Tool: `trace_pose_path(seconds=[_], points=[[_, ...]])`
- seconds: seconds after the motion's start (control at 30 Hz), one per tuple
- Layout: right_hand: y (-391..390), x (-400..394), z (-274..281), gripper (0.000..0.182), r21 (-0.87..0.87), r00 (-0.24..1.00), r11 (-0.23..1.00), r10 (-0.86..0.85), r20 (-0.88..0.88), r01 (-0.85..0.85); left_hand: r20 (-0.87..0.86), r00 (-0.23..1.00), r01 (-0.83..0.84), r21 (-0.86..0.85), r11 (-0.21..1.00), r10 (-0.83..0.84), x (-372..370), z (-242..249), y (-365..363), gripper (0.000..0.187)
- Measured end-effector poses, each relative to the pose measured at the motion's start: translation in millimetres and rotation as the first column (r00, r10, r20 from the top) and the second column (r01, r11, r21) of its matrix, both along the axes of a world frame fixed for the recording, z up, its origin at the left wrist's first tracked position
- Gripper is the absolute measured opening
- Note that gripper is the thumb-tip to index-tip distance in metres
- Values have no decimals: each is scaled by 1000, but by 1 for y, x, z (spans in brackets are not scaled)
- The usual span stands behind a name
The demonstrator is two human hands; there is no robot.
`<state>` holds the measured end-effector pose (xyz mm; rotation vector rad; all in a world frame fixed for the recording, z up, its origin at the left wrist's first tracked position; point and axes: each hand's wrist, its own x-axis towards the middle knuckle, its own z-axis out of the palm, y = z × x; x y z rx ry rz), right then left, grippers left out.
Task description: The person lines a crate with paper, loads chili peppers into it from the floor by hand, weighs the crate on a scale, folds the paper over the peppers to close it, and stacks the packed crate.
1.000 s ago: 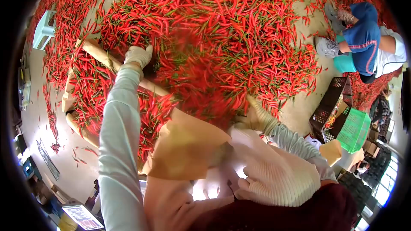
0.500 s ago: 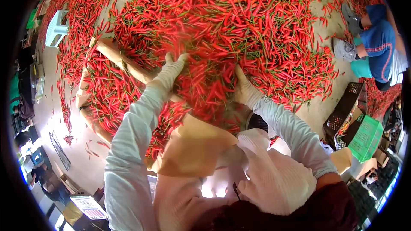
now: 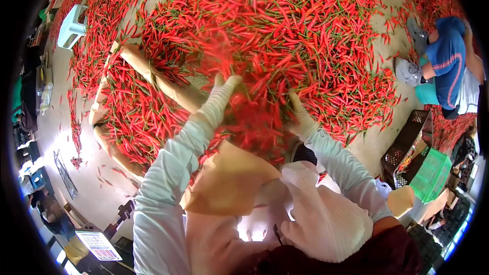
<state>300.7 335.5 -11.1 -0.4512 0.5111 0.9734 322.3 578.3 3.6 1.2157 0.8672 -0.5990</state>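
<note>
Between my two hands is a loose bunch of red chili peppers (image 3: 257, 114) with green stems, blurred by motion. My left hand (image 3: 223, 97), in a pale glove, cups the near-left side of the bunch with its thumb and fingertips showing above. On the other side, my right hand (image 3: 301, 118) presses inward, its fingers partly hidden among the peppers. Under and left of my left arm stands an open cardboard box (image 3: 163, 82) heaped with chilies. Its near flap (image 3: 229, 181) leans toward my lap. Beyond my hands spreads a large pile of chilies (image 3: 316, 35) on the floor.
A pale plastic stool (image 3: 73, 26) stands at the upper left. At the right, a person in blue shorts (image 3: 448, 66) sits beside the pile. Dark crate (image 3: 402, 145) and green basket (image 3: 430, 175) stand below them. A scale display (image 3: 99, 245) is at the lower left.
Both hands have shifted slightly right and toward my body, with chilies tumbling between them. The view has shifted a little too. The box stays in place.
</note>
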Motion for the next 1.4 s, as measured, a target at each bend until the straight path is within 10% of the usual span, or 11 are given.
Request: trace_pose_path(seconds=[0.07,0.1,0.17,0.4,0.53,0.63,0.73,0.83,0.9,1.1,1.4], points=[[-10,2,2,48,-73,999,997,38,25,-36,37,999,-4,-36,999,6,-3,20,-3,110],[-19,4,3,47,-297,879,955,145,455,-4,73,997,-3,-64,998,7,-4,26,-3,110],[-33,11,7,66,-539,331,818,461,823,201,142,987,-84,18,996,81,-6,41,-9,109],[-8,55,72,79,-614,-166,613,762,626,498,468,880,-120,61,991,78,-29,130,34,102],[73,70,101,60,-678,-71,703,704,707,214,586,784,-232,-28,972,204,-83,188,92,87],[170,53,145,51,-99,802,877,471,367,-470,476,773,-471,-12,882,420,-127,187,127,78],[230,56,147,68,-326,549,695,711,439,-641,502,651,-602,-115,790,569,-150,107,180,89],[285,49,143,80,-441,387,630,759,523,-640,479,803,-543,339,768,356,-173,64,232,85],[306,45,141,82,-698,128,572,804,580,-431,277,951,-307,890,337,134,-183,62,235,86],[328,29,90,69,-678,-543,687,685,485,262,360,928,-354,932,71,-96,-165,61,245,76],[417,72,59,54,-532,-713,651,691,121,541,187,976,-204,966,-160,-115,-106,17,337,35]])
